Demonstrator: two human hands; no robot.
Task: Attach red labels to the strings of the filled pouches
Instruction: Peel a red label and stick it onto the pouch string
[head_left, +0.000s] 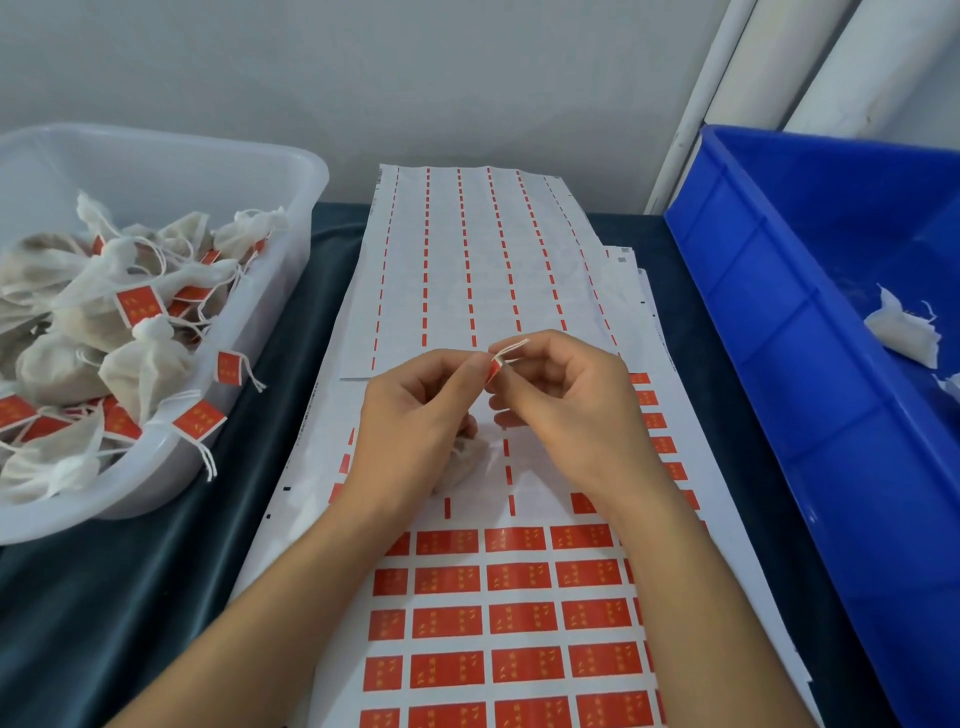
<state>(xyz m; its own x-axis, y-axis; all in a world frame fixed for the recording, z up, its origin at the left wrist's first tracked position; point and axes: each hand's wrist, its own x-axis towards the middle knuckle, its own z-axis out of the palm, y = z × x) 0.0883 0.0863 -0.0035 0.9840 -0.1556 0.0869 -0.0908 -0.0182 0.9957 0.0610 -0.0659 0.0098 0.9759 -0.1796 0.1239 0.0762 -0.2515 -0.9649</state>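
both hands raised over the white sheet of red rectangular labels (519, 618), mid-scene. left hand (415, 415) and right hand (566, 395) meet fingertip to fingertip, together pinching a small red label (493, 370) folded on the white string (511, 347). small white fabric pouch (462, 462) mostly hidden under left hand, possibly held by its curled fingers. labelled pouches (104, 338) fill translucent tub (291, 171), far left.

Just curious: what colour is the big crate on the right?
Bright blue crate, clearest in the head view.
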